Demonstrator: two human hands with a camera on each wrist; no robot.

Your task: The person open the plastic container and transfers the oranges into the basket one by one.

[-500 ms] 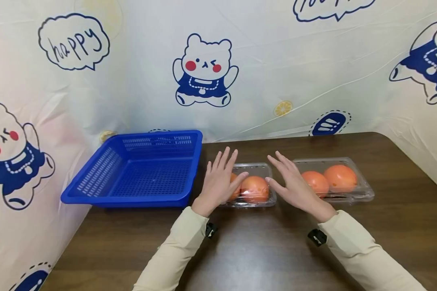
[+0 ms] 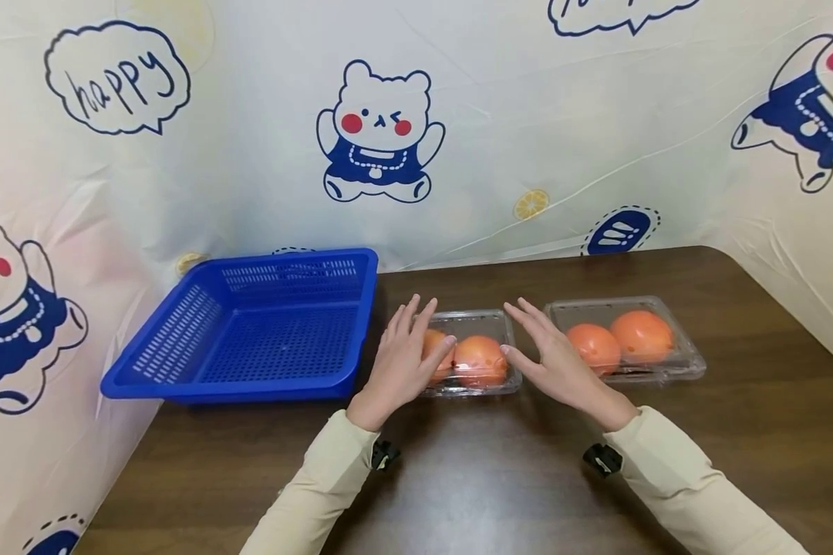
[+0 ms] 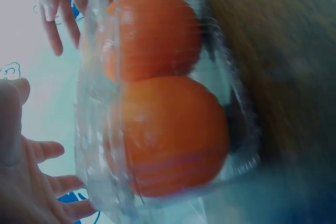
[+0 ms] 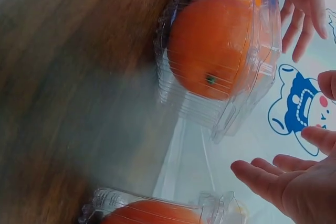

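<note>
Between the two hands lies a clear plastic clamshell box (image 2: 479, 317) with two oranges (image 2: 481, 361) inside. My left hand (image 2: 401, 356) hovers at the box's left side, fingers spread and fairly straight, partly covering the left orange in the head view. On the other side, my right hand (image 2: 558, 362) is held with its thumb close to the box's right edge and its palm turned inward. Neither hand grips anything; both wrist views show gaps between the fingers and the box wall. Whether a fingertip touches the lid I cannot tell.
A blue plastic basket (image 2: 371, 308) with perforated walls stands to the left, nothing inside it. To the right, a second clear box (image 2: 694, 362) holds two more oranges (image 2: 642, 337). All sit on a brown wooden table (image 2: 472, 478) before a printed cloth backdrop (image 2: 486, 154).
Both hands have come down slightly toward the near clamshell box, fingers still spread. The head view has shifted a little; the boxes and basket appear to stay in place.
</note>
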